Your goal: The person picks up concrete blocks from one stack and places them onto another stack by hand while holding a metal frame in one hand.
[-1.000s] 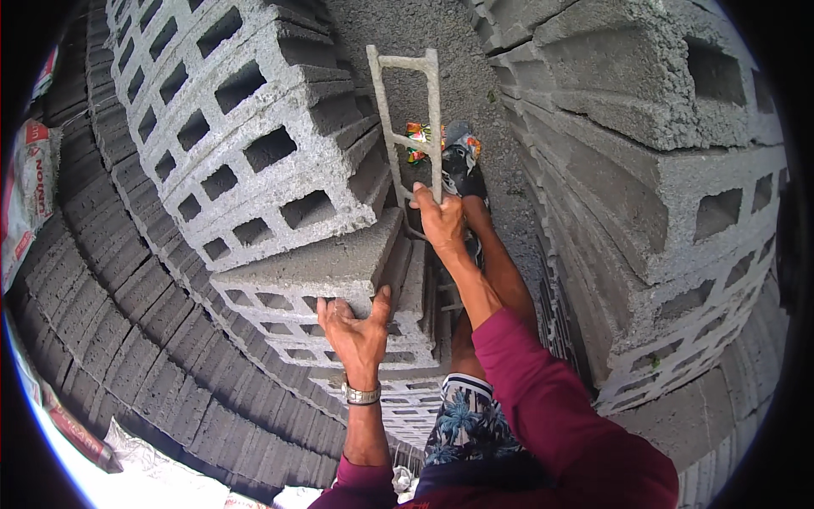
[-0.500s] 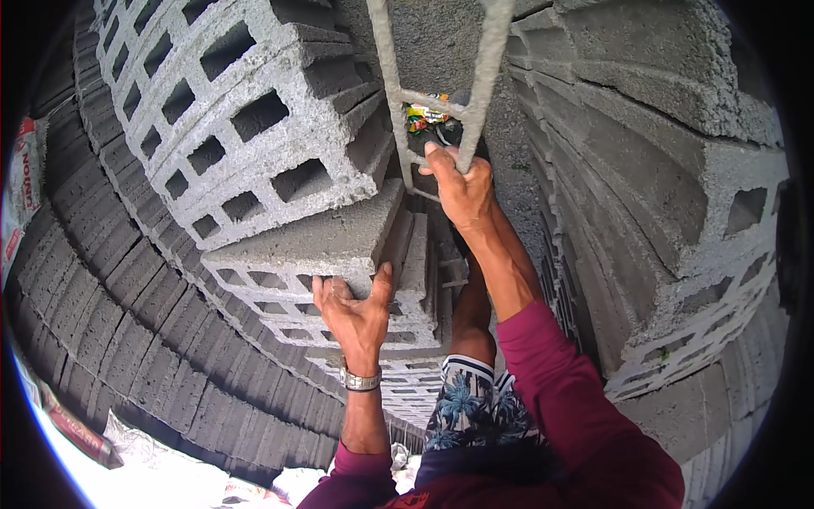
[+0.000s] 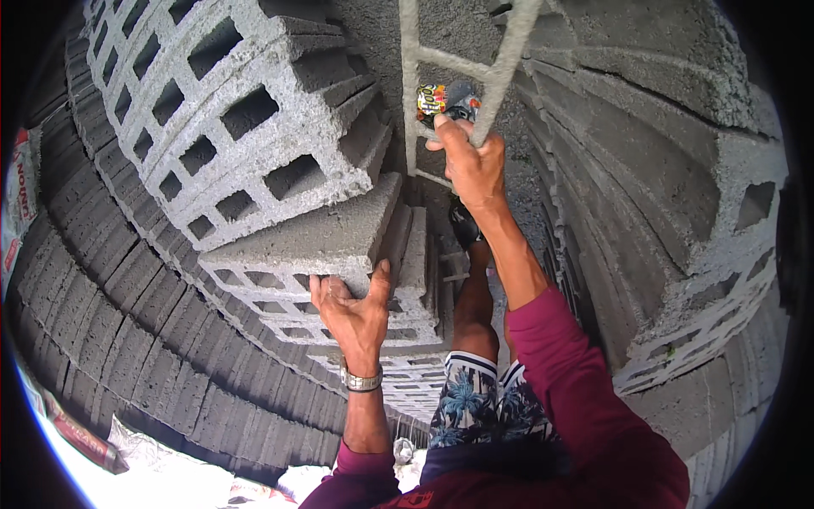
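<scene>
My left hand (image 3: 352, 318) grips the front edge of a grey hollow concrete block (image 3: 309, 233), its fingers at the block's holes and its thumb against the corner. That block lies on top of a stack of similar blocks. My right hand (image 3: 473, 165) is wrapped round a side rail of a ladder (image 3: 509, 64), which is coated in grey cement. Just above this hand, seen between the rails, are a brightly coloured printed item (image 3: 431, 102) and something dark beside it; I cannot make out either fully. One dark shoe (image 3: 464, 222) shows below the ladder.
A tall stack of hollow blocks (image 3: 254, 161) leans over at the upper left. Another block wall (image 3: 627, 170) rises close on the right, leaving a narrow gap. Curved rows of blocks (image 3: 153, 314) fill the left side, with white sacks (image 3: 161, 458) beyond them.
The ladder and my right hand on it have shifted up and slightly right in view. More of the coloured item and the shoe now shows. My left hand stays on the block.
</scene>
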Tool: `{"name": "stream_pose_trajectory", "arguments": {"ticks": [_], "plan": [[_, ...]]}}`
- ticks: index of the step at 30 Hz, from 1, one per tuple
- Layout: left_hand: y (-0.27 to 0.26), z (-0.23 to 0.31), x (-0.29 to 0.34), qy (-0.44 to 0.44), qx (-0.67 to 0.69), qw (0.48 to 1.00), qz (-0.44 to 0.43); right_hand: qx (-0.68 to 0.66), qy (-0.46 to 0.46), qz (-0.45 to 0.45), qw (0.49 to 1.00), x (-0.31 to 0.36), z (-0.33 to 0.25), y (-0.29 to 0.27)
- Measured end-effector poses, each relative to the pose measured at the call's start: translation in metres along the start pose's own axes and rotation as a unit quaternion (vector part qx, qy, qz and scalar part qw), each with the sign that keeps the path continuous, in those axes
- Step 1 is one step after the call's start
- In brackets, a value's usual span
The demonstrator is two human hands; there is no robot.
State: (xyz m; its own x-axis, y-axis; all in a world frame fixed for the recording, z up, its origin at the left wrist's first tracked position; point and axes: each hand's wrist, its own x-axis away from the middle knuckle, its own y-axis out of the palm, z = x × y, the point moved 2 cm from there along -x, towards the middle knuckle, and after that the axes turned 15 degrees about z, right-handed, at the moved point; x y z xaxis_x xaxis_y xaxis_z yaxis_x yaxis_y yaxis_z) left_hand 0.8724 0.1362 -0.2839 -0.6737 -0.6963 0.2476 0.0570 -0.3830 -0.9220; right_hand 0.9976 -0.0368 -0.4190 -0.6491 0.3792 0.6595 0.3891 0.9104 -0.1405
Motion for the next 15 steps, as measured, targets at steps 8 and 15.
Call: {"name": "stream_pose_trajectory", "arguments": {"ticks": [8, 15], "plan": [[0.011, 0.002, 0.005, 0.039, 0.048, 0.998, 0.006, 0.051, -0.011, 0.024, 0.998, -0.014, 0.055, 0.009], [-0.001, -0.005, 0.003, 0.012, 0.014, 1.000, 0.015, -0.024, -0.010, -0.006, 1.000, -0.012, -0.036, -0.001]]}}
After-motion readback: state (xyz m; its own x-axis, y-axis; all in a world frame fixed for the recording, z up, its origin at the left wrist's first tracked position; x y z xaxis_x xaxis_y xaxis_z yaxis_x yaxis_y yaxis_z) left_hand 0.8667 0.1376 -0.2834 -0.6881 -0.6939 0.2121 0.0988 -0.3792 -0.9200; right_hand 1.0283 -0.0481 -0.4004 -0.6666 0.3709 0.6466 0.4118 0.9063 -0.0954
